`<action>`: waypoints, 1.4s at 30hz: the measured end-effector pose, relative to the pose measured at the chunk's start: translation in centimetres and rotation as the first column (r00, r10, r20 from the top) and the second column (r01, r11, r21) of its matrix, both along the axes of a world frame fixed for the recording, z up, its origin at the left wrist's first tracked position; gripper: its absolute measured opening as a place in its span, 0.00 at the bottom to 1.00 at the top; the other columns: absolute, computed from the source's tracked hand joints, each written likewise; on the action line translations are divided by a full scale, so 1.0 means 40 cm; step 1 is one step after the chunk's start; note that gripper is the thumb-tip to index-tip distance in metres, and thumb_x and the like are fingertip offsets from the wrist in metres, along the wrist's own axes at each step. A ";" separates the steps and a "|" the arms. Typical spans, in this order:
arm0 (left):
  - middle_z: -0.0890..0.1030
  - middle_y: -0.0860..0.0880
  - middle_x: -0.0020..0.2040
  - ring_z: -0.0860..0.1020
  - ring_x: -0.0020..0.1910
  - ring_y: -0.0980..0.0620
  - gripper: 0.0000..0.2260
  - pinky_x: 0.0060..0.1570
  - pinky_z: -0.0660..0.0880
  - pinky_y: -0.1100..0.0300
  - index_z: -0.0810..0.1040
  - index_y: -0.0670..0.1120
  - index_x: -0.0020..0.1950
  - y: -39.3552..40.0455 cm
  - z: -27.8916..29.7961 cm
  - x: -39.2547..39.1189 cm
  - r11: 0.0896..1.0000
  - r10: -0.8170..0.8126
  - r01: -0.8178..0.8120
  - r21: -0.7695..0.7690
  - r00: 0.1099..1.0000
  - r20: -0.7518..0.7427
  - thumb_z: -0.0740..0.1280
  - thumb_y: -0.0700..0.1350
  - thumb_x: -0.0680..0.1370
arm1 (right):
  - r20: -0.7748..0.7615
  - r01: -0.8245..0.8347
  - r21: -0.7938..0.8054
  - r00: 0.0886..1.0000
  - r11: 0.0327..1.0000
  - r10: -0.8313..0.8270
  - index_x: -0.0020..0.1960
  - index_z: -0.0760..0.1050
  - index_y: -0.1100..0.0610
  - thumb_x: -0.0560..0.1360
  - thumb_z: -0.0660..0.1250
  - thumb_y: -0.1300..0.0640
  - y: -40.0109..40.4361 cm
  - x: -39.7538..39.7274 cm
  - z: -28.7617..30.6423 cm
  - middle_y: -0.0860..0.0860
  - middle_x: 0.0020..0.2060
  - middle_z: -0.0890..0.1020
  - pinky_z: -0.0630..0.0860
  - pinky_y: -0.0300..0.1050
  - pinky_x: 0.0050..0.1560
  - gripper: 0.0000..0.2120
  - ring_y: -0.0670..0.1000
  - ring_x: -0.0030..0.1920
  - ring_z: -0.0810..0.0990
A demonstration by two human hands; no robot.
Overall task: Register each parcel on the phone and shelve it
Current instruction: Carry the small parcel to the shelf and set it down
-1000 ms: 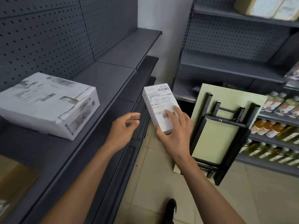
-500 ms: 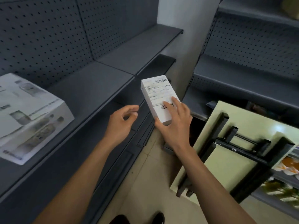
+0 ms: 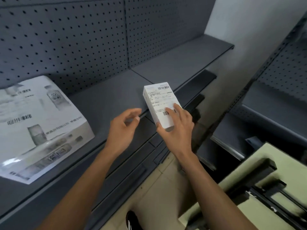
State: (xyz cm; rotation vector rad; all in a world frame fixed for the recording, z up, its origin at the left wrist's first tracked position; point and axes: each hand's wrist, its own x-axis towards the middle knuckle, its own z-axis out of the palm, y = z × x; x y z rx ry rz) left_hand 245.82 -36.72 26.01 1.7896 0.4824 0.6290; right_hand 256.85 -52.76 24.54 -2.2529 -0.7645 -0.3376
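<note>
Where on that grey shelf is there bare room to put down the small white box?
The shelf lies bare from the big printed parcel on its left to the white wall at its far end. The small box, held by the right hand, hovers over that stretch. The left hand holds nothing. Only the shelf's left end is taken.

We see two bare forearms reaching in from the bottom edge, with no sleeve, cuff, watch, band or glove showing anywhere along them up to the frame's border. The left hand (image 3: 123, 128) and the right hand (image 3: 177, 130) are both uncovered, and we make out no rings on the fingers (image 3: 171, 112). The nails look short and plain, the palest one showing at the tip of the left hand's thumb. Low in the frame, between the forearms, we catch the toe of a dark shoe (image 3: 132, 220) with a lighter stripe along its side.
</note>
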 end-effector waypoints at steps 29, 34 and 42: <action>0.83 0.64 0.54 0.80 0.52 0.64 0.13 0.50 0.73 0.74 0.82 0.52 0.59 0.180 -0.027 0.115 0.860 0.496 -0.490 0.144 0.868 -0.007 0.68 0.37 0.80 | -0.037 -0.438 -0.197 0.897 0.877 0.440 0.71 0.74 0.46 0.72 0.73 0.41 0.472 0.212 -0.032 0.50 0.76 0.66 0.64 0.57 0.62 0.29 0.60 0.72 0.63; 0.83 0.61 0.55 0.80 0.55 0.64 0.12 0.54 0.74 0.70 0.83 0.50 0.60 0.176 -0.030 0.118 0.811 0.576 -0.562 0.162 0.816 -0.056 0.68 0.38 0.80 | -0.020 -0.454 -0.204 0.888 0.867 0.459 0.71 0.73 0.45 0.71 0.72 0.38 0.473 0.221 -0.033 0.49 0.76 0.66 0.66 0.57 0.60 0.30 0.60 0.71 0.64; 0.83 0.61 0.56 0.80 0.54 0.63 0.11 0.55 0.75 0.66 0.83 0.53 0.60 0.137 -0.014 0.103 0.792 0.603 -0.572 0.213 0.787 -0.130 0.69 0.41 0.80 | -0.027 -0.505 -0.257 0.856 0.824 0.516 0.74 0.68 0.46 0.75 0.65 0.31 0.466 0.229 -0.025 0.51 0.77 0.62 0.66 0.63 0.61 0.33 0.61 0.73 0.61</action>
